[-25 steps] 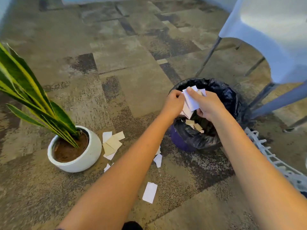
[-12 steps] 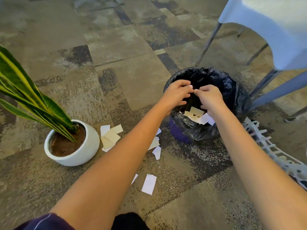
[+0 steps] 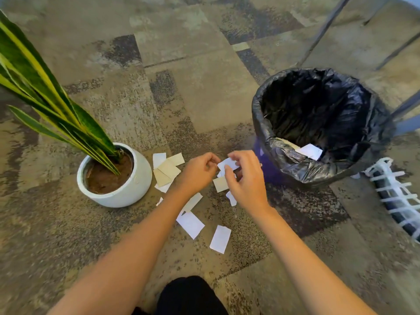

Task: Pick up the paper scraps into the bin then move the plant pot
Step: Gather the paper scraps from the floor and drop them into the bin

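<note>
Both hands hung low between pot [image 3: 114, 176] and bin [image 3: 318, 123], the right hand [image 3: 246, 180] pinching a white scrap [image 3: 228, 164] and the left hand [image 3: 198, 172] loosely curled beside it, seemingly empty, presumably gathering the remaining scraps [image 3: 191, 223] littering the carpet [image 3: 204, 92] before tipping them in.

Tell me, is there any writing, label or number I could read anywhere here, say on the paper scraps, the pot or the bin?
None: no readable text shows anywhere.
Paper scraps: the sides that show look blank.
White plant pot: plain, no label.
Bin with its black liner: no brand or sign shows.
Scrap at the right hand: blank too.
</note>
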